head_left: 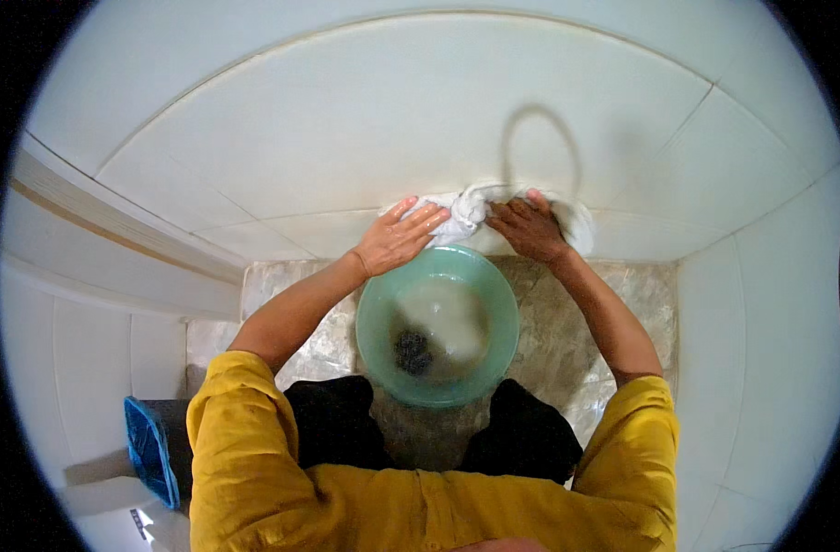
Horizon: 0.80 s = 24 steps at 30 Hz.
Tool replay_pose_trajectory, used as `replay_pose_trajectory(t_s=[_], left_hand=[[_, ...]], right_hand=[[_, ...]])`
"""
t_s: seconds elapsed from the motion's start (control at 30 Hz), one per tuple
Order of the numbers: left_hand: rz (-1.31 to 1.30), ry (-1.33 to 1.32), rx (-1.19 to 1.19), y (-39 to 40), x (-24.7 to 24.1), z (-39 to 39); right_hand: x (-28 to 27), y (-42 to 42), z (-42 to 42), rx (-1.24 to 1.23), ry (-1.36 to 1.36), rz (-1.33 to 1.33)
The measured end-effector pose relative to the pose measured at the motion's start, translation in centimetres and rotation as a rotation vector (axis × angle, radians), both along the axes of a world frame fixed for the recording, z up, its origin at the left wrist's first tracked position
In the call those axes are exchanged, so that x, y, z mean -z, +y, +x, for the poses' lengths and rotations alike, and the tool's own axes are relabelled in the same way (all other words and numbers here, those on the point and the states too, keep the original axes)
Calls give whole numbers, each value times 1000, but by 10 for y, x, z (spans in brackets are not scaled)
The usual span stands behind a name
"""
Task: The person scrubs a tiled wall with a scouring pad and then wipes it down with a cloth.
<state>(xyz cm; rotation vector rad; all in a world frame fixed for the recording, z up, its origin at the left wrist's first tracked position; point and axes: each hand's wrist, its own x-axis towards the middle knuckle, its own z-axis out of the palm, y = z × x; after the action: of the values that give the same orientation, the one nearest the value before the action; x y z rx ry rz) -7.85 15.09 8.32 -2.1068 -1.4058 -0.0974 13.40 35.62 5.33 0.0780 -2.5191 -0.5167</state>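
A wet white cloth (470, 207), bunched in the middle, lies against the lower part of the white tiled wall (392, 124). My left hand (403, 238), wet and nearly flat, presses the cloth's left part to the tiles. On its right part rests my right hand (530, 229), fingers spread over the fabric; a flat end of cloth shows beyond the wrist. Below both hands, a green plastic basin (367, 331) stands on the floor between my knees. It holds cloudy water (447, 310) and a dark, rough-textured scrubber (413, 350).
Mottled stone-look floor tiles (558, 317) surround the basin. A bin with a blue liner (151, 448) stands by my left arm. White walls rise close on the left and right (758, 345); a looped shadow falls on the wall ahead.
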Motion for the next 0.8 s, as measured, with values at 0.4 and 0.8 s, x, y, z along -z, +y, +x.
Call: replay_pose_trajectory(t_s=[0.4, 0.8], left_hand=[[-557, -583, -171, -35, -4, 52], [-990, -1525, -653, -85, -29, 82]], right_hand=[[-25, -45, 11, -283, 149, -863], [-9, -117, -10, -224, 103, -1947]])
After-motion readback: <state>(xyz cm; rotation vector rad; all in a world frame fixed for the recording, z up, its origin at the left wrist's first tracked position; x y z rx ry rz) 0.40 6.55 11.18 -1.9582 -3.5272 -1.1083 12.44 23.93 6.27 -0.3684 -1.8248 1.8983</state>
